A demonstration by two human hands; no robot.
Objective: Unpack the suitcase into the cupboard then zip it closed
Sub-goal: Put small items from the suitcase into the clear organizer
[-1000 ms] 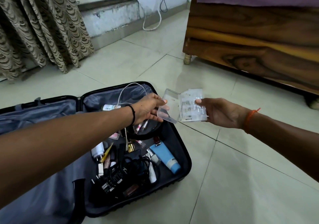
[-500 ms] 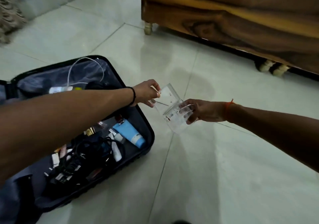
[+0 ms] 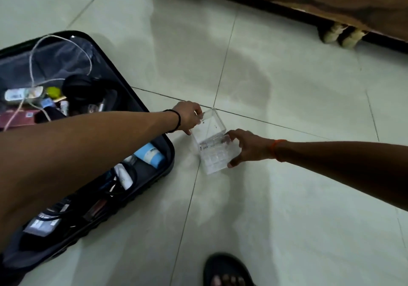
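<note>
Head view, clear box: we hold it low over the floor, just beside the suitcase.
Left hand: fingers pinch the raised lid, likely to shut it.
Right hand: fingers grasp the base, steadying it.
Suitcase: open on the floor, cables and tubes inside; unpacking looks early.

Glossy pale tiled floor, dark wooden furniture on short feet.
</note>
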